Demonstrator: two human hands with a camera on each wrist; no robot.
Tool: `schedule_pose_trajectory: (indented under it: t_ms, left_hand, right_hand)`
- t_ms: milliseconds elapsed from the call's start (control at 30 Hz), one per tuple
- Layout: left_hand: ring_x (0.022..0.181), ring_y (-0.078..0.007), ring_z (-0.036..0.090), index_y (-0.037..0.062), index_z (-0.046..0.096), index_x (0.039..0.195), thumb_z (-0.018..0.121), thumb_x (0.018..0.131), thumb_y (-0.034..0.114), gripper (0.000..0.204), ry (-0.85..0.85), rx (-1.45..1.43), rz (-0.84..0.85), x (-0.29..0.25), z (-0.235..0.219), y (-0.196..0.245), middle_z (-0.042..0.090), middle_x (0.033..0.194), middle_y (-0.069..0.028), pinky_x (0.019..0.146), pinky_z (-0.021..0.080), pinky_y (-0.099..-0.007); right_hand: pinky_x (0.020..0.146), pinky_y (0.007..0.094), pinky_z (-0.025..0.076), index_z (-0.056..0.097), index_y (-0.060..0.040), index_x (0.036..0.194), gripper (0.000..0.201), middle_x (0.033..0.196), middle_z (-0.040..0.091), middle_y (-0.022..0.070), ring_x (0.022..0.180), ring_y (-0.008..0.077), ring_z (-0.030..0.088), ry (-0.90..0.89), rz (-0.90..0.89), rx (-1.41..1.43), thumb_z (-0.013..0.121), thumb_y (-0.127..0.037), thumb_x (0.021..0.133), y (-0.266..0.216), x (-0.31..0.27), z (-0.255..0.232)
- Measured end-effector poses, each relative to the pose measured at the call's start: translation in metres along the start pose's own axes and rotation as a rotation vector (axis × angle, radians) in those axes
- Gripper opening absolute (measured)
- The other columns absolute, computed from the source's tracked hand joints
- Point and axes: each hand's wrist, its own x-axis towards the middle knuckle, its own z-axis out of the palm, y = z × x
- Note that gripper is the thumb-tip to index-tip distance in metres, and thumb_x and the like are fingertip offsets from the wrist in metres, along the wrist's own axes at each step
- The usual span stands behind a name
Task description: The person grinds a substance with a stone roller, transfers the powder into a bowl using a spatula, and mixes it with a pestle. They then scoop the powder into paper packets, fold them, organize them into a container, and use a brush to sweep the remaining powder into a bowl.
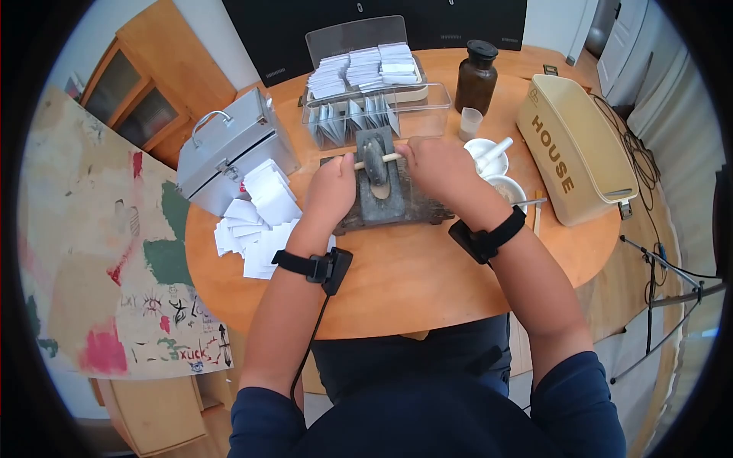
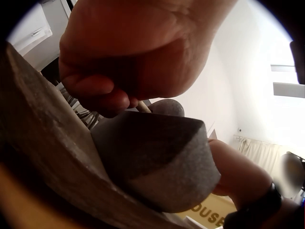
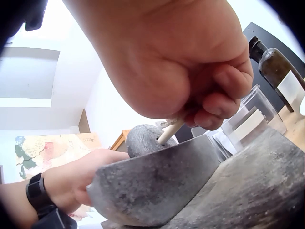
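Observation:
A dark stone grinding wheel (image 1: 373, 162) stands on edge in a narrow grey stone trough (image 1: 376, 209). A pale wooden handle (image 1: 391, 157) runs through the wheel's middle and sticks out on both sides. My left hand (image 1: 334, 191) grips its left end, and my right hand (image 1: 441, 168) holds the right end, with fingers curled round it in the right wrist view. Under the trough lies a rough, dark block (image 1: 420, 200). Some pale brown material (image 1: 380, 190) shows in the trough's hollow, just nearer to me than the wheel.
White paper slips (image 1: 263, 206) lie loose by a silver metal case (image 1: 229, 153) on the left. Behind the trough are clear boxes (image 1: 427, 95) with folded papers. A brown bottle (image 1: 476, 80), plastic cup (image 1: 470, 122), mortar (image 1: 500, 164), bowl (image 1: 519, 191) and cream bin (image 1: 565, 137) stand right.

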Motion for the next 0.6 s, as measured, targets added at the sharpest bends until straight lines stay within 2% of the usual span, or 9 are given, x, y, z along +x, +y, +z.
schedule_pose_trajectory:
  t_ms: [167,300,400,500,600]
  left_hand:
    - [0.086,-0.0479,0.059,-0.0031,0.058,0.087,0.037,0.104,0.034,0.046,-0.012,0.084,0.052,-0.021,-0.008,0.008,0.062,0.086,-0.0286,0.075,0.046,-0.0496]
    - [0.087,-0.0474,0.060,-0.0021,0.059,0.090,0.037,0.104,0.035,0.045,-0.022,-0.024,-0.050,-0.015,-0.001,0.002,0.063,0.087,-0.0282,0.077,0.046,-0.0514]
    - [0.086,-0.0477,0.060,-0.0020,0.059,0.088,0.037,0.104,0.035,0.046,0.060,0.043,-0.003,-0.008,-0.005,0.011,0.062,0.086,-0.0284,0.075,0.046,-0.0515]
    - [0.087,-0.0477,0.060,-0.0019,0.060,0.088,0.037,0.104,0.035,0.047,0.031,0.146,0.059,-0.016,-0.008,0.012,0.063,0.087,-0.0283,0.076,0.046,-0.0513]
    - [0.089,-0.0476,0.060,-0.0016,0.061,0.089,0.037,0.103,0.035,0.047,-0.001,0.101,-0.016,-0.020,-0.004,0.008,0.064,0.088,-0.0279,0.077,0.046,-0.0517]
  right_hand:
    - [0.064,0.0490,0.053,0.068,-0.0052,0.085,0.042,0.079,0.069,0.0187,0.076,0.0387,0.068,-0.020,0.019,0.026,0.044,-0.036,0.102,-0.003,-0.016,-0.009]
    - [0.065,0.0508,0.052,0.066,-0.0057,0.091,0.045,0.079,0.068,0.0200,0.075,0.0416,0.066,-0.023,-0.034,-0.013,0.043,-0.042,0.102,0.003,-0.008,0.003]
    - [0.064,0.0503,0.052,0.066,-0.0056,0.091,0.045,0.078,0.068,0.0198,0.074,0.0410,0.066,0.056,-0.033,0.046,0.043,-0.043,0.101,0.006,0.000,0.007]
    - [0.064,0.0492,0.053,0.066,-0.0043,0.090,0.045,0.078,0.068,0.0194,0.075,0.0400,0.066,-0.012,0.000,-0.009,0.044,-0.042,0.101,0.000,-0.012,-0.002]
    - [0.065,0.0489,0.053,0.066,-0.0042,0.092,0.045,0.078,0.068,0.0192,0.075,0.0396,0.067,0.013,0.001,0.010,0.043,-0.042,0.102,-0.001,-0.017,0.005]
